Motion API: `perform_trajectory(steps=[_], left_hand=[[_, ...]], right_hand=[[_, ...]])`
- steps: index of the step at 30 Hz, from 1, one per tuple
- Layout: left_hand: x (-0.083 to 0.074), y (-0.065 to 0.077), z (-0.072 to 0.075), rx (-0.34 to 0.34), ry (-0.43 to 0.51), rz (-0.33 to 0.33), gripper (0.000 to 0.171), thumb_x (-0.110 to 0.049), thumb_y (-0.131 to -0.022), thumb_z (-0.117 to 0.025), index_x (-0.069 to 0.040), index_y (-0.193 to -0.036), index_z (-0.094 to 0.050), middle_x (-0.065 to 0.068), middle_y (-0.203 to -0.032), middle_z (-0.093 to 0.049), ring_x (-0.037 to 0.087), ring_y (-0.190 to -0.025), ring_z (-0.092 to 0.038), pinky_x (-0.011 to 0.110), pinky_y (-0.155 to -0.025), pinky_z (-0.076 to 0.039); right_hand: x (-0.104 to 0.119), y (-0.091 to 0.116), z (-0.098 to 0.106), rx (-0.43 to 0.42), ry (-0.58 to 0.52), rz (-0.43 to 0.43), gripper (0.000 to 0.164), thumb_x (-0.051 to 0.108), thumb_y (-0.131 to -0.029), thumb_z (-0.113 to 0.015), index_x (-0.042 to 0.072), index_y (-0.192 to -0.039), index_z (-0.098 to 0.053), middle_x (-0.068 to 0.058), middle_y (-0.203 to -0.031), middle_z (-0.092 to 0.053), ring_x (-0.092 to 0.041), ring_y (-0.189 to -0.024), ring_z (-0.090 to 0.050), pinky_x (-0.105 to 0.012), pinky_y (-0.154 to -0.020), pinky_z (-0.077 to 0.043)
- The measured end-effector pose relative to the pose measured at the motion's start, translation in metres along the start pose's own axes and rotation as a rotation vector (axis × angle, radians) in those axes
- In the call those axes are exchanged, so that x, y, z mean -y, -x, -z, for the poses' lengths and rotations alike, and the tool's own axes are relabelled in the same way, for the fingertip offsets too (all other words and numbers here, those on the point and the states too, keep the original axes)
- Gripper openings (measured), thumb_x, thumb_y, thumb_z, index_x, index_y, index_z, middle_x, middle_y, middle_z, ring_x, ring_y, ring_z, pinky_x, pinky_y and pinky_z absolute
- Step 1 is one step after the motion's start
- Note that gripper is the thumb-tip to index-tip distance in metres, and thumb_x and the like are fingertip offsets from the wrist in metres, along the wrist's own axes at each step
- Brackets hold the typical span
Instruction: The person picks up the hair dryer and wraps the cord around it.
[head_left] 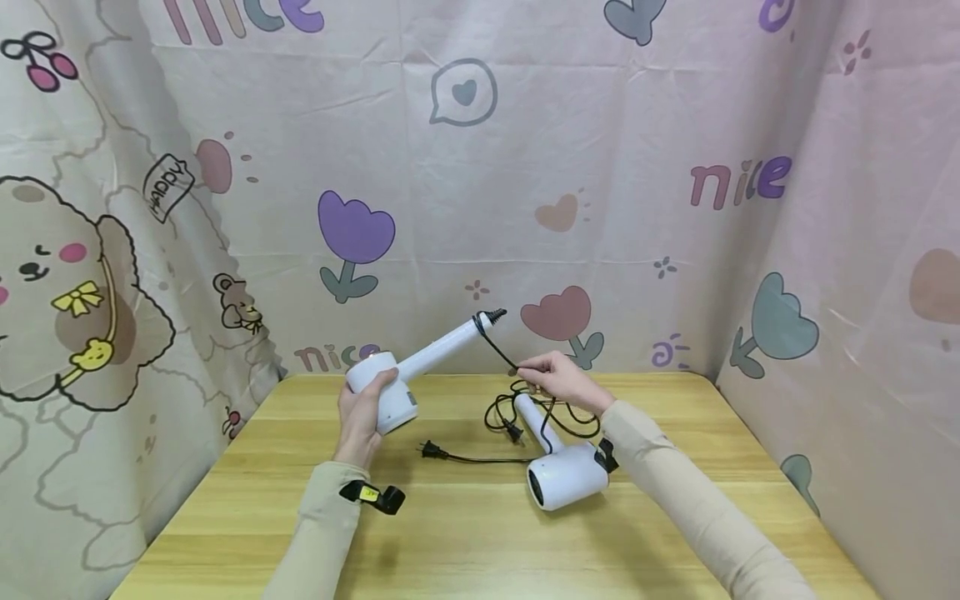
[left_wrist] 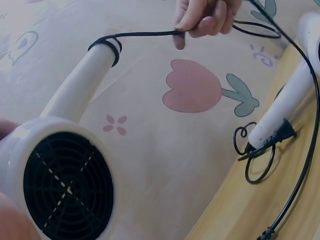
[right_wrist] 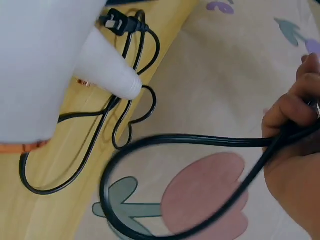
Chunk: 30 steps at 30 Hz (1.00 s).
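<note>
My left hand [head_left: 362,421] grips a white hair dryer [head_left: 442,348] by its barrel, above the table, with the handle slanting up to the right. Its dark round grille [left_wrist: 69,187] faces the left wrist camera. The black cord [left_wrist: 145,34] is looped around the handle's end and runs taut to my right hand [head_left: 562,379], which pinches it. From the right fingers a loop of cord [right_wrist: 200,141] hangs down. Under the right hand, a second white hair dryer [head_left: 567,477] lies on the table, its handle pointing away from me.
A two-prong plug [head_left: 432,450] lies on the wooden table [head_left: 247,517] between the hands. Another plug [head_left: 513,431] and coiled cord sit by the second dryer's handle. A printed curtain [head_left: 450,183] closes off the back and sides.
</note>
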<state>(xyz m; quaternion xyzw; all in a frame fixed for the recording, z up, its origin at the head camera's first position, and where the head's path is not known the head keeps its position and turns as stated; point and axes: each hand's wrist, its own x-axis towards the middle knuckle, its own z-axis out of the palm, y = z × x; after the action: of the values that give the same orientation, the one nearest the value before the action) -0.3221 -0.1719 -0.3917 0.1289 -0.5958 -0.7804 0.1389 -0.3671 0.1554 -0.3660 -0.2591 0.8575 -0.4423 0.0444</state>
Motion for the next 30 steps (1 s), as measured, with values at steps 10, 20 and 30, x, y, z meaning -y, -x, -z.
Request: perform_trajectory(steps=[10,20,30], left_hand=[[-0.003,0.003,0.000,0.158,0.004,0.086,0.063,-0.029,-0.089,-0.068,-0.012,-0.141,-0.035,0.003,-0.112,-0.057,0.012,-0.087,-0.064,0.034,-0.080,-0.056],[-0.002,0.002,0.006,0.285,-0.061,0.124,0.062,-0.029,-0.090,-0.064,-0.012,-0.142,-0.034,0.001,-0.101,-0.062,0.017,-0.085,-0.066,0.039,-0.077,-0.058],[0.003,0.003,0.010,0.451,-0.116,0.163,0.055,-0.027,-0.090,-0.062,-0.012,-0.136,-0.036,0.002,-0.093,-0.065,0.020,-0.081,-0.068,0.043,-0.074,-0.059]], right_hand=[[-0.016,-0.005,0.013,0.061,0.021,-0.076,0.029,0.025,-0.102,-0.054,0.008,-0.118,-0.072,0.002,-0.075,-0.064,-0.010,-0.062,-0.047,-0.020,-0.054,-0.039],[-0.021,-0.016,0.032,-0.008,0.254,-0.028,0.026,0.019,-0.104,-0.049,0.005,-0.108,-0.071,-0.010,-0.077,-0.063,-0.012,-0.053,-0.034,-0.026,-0.054,-0.034],[-0.007,-0.027,0.040,-0.216,0.418,0.037,0.023,0.029,-0.095,-0.064,0.012,-0.102,-0.079,-0.003,-0.075,-0.071,-0.011,-0.059,-0.050,-0.027,-0.059,-0.041]])
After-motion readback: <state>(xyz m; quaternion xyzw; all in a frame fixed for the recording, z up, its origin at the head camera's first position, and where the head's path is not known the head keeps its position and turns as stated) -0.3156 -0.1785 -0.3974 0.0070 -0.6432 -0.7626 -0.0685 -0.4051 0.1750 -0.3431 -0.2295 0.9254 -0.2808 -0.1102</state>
